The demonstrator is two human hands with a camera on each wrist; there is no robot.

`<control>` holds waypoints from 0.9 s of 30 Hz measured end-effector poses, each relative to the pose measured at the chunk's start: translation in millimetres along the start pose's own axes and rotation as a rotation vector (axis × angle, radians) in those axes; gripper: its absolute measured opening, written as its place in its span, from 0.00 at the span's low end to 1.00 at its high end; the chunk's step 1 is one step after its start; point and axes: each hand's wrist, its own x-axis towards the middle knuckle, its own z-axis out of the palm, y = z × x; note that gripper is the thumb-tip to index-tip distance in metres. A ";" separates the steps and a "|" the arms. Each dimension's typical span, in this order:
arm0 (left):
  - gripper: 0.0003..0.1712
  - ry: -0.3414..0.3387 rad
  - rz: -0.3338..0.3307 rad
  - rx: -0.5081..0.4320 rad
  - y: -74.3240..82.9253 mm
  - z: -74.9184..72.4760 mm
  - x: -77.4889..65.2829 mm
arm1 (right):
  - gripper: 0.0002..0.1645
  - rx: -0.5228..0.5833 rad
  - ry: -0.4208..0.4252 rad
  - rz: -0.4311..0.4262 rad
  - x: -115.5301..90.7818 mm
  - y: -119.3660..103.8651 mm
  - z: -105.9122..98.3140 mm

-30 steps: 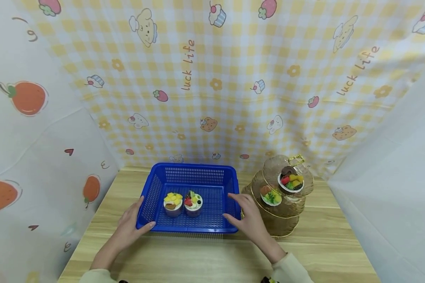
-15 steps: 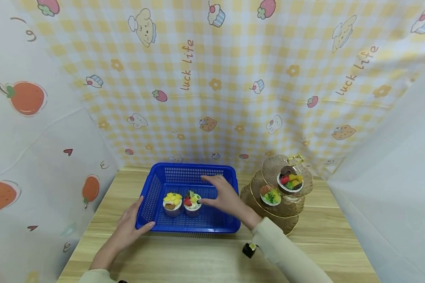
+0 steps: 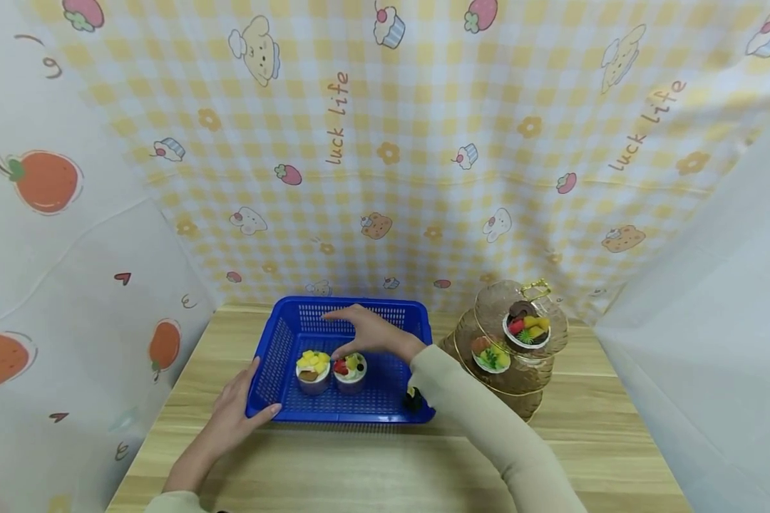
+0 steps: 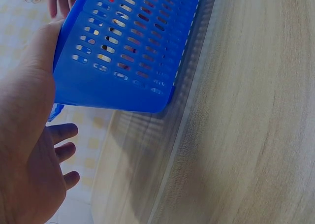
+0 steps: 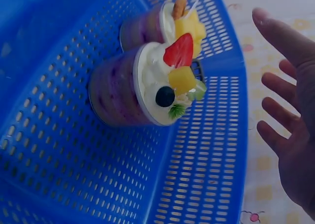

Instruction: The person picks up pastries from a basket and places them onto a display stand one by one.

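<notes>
Right grip [image 3: 367, 332] empty, thumb apart, above dessert cups [image 3: 351, 381], left grip [image 3: 234, 402] relaxed against blue basket [image 3: 340, 415]

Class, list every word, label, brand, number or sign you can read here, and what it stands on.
"luck life": on the checked curtain, left of its middle.
"luck life": same curtain, towards the right, slanting.
No readable writing on the blue basket, dessert cups or tiered stand.

Head view high, facing forward-down; wrist views close; all share basket [image 3: 383, 377]
</notes>
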 end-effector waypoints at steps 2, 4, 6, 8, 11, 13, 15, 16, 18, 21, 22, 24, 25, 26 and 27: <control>0.58 0.001 -0.001 0.002 0.3 -0.5 0.6 | 0.47 0.007 -0.040 -0.006 9.8 2.2 2.8; 0.58 0.004 0.004 0.002 0.4 -0.5 1.2 | 0.47 0.014 -0.080 -0.006 18.1 4.1 6.7; 0.58 0.001 0.007 0.000 0.4 0.2 1.6 | 0.47 0.034 -0.124 0.009 24.2 5.8 11.4; 0.58 -0.001 0.013 -0.005 0.3 1.3 1.8 | 0.46 0.039 -0.168 0.025 28.7 7.4 16.7; 0.58 -0.002 0.010 -0.009 0.8 2.1 1.7 | 0.46 0.065 -0.231 0.052 33.4 8.3 23.8; 0.58 0.002 0.011 -0.012 1.3 1.8 1.5 | 0.46 0.067 -0.258 0.060 36.2 8.2 27.6; 0.58 0.004 0.013 -0.015 2.0 1.1 1.4 | 0.46 0.075 -0.278 0.066 38.4 7.8 30.6; 0.58 0.005 0.014 -0.017 2.3 0.7 1.3 | 0.46 0.075 -0.286 0.067 39.5 7.6 32.0; 0.58 0.004 0.016 -0.019 2.5 0.2 1.5 | 0.46 0.072 -0.301 0.075 41.2 7.3 34.6; 0.58 0.005 0.015 -0.017 3.1 -0.3 1.2 | 0.46 0.070 -0.321 0.076 42.6 5.5 37.2; 0.58 0.004 0.014 -0.016 3.2 -0.3 1.2 | 0.46 0.063 -0.324 0.077 43.0 5.3 38.4; 0.58 0.004 0.014 -0.015 3.2 -0.2 1.1 | 0.46 0.050 -0.326 0.088 42.9 4.0 40.0; 0.58 0.005 0.013 -0.014 3.0 -0.1 1.2 | 0.45 0.038 -0.327 0.092 42.6 3.2 40.9; 0.58 0.006 0.014 -0.013 2.7 0.2 1.3 | 0.45 0.026 -0.326 0.098 42.7 2.8 42.0; 0.58 0.006 0.014 -0.013 2.2 0.5 1.3 | 0.44 0.015 -0.324 0.103 42.7 2.7 43.4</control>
